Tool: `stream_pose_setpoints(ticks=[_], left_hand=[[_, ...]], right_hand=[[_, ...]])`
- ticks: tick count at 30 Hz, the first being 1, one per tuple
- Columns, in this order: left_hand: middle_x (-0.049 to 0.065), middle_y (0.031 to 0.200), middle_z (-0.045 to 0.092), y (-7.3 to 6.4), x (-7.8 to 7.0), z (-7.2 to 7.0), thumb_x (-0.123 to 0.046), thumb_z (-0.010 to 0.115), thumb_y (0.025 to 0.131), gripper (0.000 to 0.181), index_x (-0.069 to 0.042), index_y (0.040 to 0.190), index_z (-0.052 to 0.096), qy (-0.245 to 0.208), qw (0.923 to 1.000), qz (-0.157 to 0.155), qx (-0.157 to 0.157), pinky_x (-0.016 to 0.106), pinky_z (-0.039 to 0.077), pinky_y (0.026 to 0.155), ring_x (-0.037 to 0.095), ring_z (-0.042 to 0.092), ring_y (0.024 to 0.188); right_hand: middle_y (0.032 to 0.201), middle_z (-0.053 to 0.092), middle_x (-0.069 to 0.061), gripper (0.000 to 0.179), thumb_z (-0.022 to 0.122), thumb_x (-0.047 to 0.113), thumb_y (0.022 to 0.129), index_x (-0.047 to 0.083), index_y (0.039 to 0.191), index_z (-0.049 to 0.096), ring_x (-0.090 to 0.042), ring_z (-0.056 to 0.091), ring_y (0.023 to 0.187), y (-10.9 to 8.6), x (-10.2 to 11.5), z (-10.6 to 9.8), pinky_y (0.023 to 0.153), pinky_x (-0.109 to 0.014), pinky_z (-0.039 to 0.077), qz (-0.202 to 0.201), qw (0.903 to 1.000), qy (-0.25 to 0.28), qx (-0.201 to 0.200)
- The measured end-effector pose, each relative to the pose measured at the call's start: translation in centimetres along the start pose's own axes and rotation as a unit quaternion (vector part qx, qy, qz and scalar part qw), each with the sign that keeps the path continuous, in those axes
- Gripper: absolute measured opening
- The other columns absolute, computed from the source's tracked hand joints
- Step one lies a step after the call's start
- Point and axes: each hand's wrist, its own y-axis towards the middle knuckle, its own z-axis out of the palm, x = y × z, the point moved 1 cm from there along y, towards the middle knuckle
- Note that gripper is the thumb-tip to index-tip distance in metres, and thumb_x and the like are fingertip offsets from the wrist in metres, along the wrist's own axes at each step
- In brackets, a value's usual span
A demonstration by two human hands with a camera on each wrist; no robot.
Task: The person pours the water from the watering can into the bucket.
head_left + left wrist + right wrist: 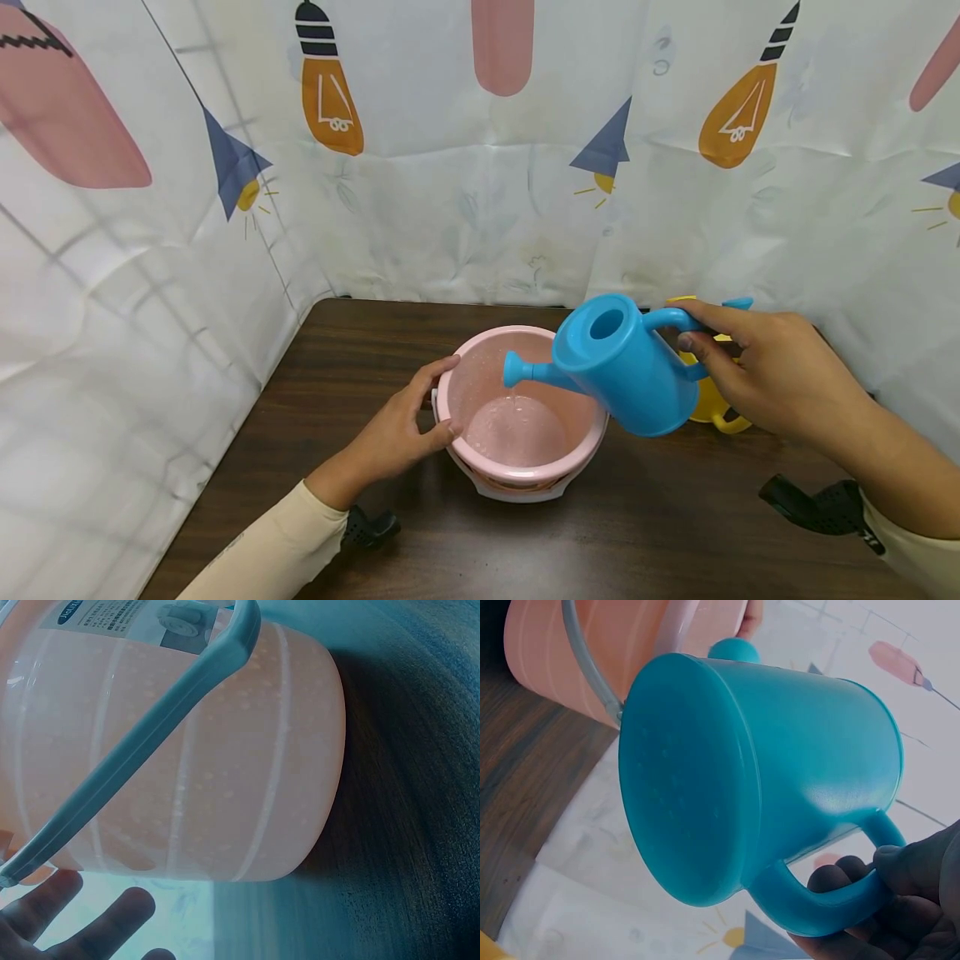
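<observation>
A pink plastic bucket (517,477) stands on the dark table, with a little water in its bottom. My left hand (393,433) rests on the left of its rim, thumb and index finger spread apart; other fingertips (124,915) show beside the bucket wall in the left wrist view. My right hand (780,375) grips the handle of a blue watering can (637,392), tilted with its spout over the bucket. A thin trickle of water drops from the spout. The can's round base (682,780) faces the right wrist camera.
Behind the right hand stands a yellow object with a handle (731,423), mostly hidden. The bucket's pale carrying handle (135,757) hangs down its side. A white printed sheet (450,225) covers the walls behind and to the left of the wooden table (360,350).
</observation>
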Motion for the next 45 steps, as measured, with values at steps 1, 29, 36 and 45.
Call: stream_pose_setpoints(ticks=[1,29,36,45], left_hand=[[0.007,0.141,0.053,0.0,0.03,0.01,-0.043,0.068,0.095,0.078,-0.026,0.16,0.029,0.0,1.0,0.001,0.0,0.047,0.049,0.097,0.023,0.059,0.118],[0.008,0.137,0.056,-0.02,0.22,0.05,-0.043,0.067,0.096,0.078,-0.024,0.161,0.028,-0.006,0.9999,0.011,0.002,0.04,0.051,0.091,0.02,0.061,0.111],[0.007,0.139,0.055,0.07,0.09,0.03,-0.045,0.066,0.095,0.078,-0.026,0.161,0.028,-0.005,0.9999,0.009,0.001,0.046,0.051,0.094,0.021,0.06,0.115],[0.007,0.139,0.054,0.02,0.24,0.04,-0.045,0.066,0.096,0.078,-0.026,0.161,0.027,-0.008,0.9999,0.009,0.004,0.051,0.05,0.094,0.021,0.059,0.115]], right_hand=[[0.096,0.076,-0.016,0.049,0.079,-0.002,0.085,-0.001,0.132,0.067,-0.032,0.072,0.072,0.02,0.01,0.01,0.055,-0.038,0.054,0.0,1.0,-0.001,0.0],[0.098,0.076,-0.014,0.05,0.08,-0.002,0.084,-0.001,0.132,0.067,-0.031,0.073,0.074,0.11,0.03,-0.01,0.056,-0.037,0.054,-0.01,0.9999,-0.003,-0.001],[0.098,0.076,-0.017,0.05,0.079,-0.002,0.085,0.0,0.134,0.066,-0.034,0.073,0.075,0.1,0.01,-0.03,0.056,-0.042,0.055,-0.004,1.0,-0.002,0.007],[0.099,0.076,-0.015,0.051,0.079,-0.001,0.085,0.001,0.134,0.066,-0.032,0.073,0.075,0.05,0.08,-0.03,0.056,-0.042,0.055,-0.005,1.0,-0.002,0.005]])
